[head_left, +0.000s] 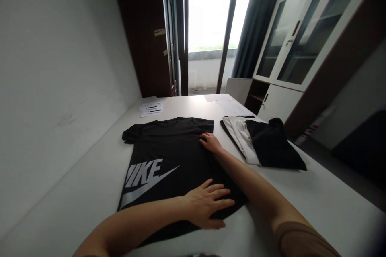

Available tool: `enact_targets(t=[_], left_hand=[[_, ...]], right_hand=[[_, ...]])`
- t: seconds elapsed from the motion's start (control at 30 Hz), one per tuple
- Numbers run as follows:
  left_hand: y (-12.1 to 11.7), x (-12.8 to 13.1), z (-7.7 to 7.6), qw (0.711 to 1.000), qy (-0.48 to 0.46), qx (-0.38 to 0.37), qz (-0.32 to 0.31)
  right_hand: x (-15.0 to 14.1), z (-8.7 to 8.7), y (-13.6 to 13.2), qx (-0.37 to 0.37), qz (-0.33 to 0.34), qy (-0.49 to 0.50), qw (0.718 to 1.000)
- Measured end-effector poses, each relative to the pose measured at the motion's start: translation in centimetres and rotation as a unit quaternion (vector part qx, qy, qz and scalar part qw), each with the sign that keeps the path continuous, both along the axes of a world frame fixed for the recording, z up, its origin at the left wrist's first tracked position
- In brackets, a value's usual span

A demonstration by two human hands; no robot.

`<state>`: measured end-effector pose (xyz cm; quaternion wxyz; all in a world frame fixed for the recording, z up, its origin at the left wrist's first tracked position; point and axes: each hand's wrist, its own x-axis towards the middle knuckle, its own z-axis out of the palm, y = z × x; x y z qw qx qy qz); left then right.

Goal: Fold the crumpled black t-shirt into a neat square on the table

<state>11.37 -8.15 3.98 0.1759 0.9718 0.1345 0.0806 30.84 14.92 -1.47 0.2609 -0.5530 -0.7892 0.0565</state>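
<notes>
Black T-shirt (171,140) lies mostly flat on white table (96,180). Left hand (205,204) spread near its hem — light, even pressure should limit creases. Right hand (211,143) loosely curled near sleeve — can't tell if pinching.

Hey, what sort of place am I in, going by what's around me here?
It looks like an office or workroom, though I can't be certain: there's a tall white cabinet with glass doors, a stack of papers at the far end of the long white table.
</notes>
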Motion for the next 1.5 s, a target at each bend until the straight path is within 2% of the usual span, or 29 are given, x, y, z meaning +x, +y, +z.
enact_targets(t=[0.37,0.47,0.53,0.63,0.73,0.8,0.87,0.97,1.03,1.13,1.23,1.33,1.5], left_hand=[[-3.4,-3.9,1.1,0.994,0.053,0.008,-0.099],[-3.5,-5.1,1.3,0.990,0.070,0.018,-0.119],[-2.8,-5.9,1.3,0.990,0.070,0.022,-0.119],[-0.2,-7.3,1.0,0.996,0.057,0.026,-0.063],[3.2,-8.9,0.6,0.998,-0.001,-0.003,0.061],[5.0,-9.9,0.4,0.989,-0.052,-0.029,0.134],[6.2,-10.4,0.1,0.978,-0.068,-0.029,0.193],[6.8,-10.5,-0.8,0.965,-0.019,-0.012,0.260],[6.7,-10.2,-1.5,0.962,0.016,-0.009,0.271],[6.6,-9.8,-2.3,0.967,0.032,-0.019,0.254],[7.5,-10.3,-2.7,0.966,0.007,-0.071,0.247],[9.8,-12.2,-2.9,0.951,-0.047,-0.127,0.279],[14.7,-16.6,-3.1,0.945,-0.032,-0.096,0.311]], right_hand=[[0.6,-1.1,0.8,-0.044,-0.026,-0.071,0.996],[0.3,-1.1,1.0,-0.057,-0.044,-0.085,0.994],[0.1,-1.1,1.1,-0.064,-0.055,-0.093,0.992],[0.1,-1.1,1.6,-0.077,-0.074,-0.102,0.989],[0.4,-1.0,2.4,-0.085,-0.101,-0.109,0.985],[0.8,-1.0,2.9,-0.095,-0.112,-0.110,0.983],[1.3,-0.9,3.3,-0.106,-0.113,-0.112,0.981],[1.9,-0.7,3.6,-0.127,-0.100,-0.124,0.979],[2.2,-0.6,3.6,-0.136,-0.086,-0.134,0.978],[2.7,-0.7,3.4,-0.124,-0.072,-0.138,0.980],[3.1,-0.8,3.1,-0.106,-0.078,-0.131,0.983],[2.9,-1.0,2.4,-0.090,-0.072,-0.129,0.985],[1.8,-0.9,1.0,-0.081,-0.046,-0.130,0.987]])
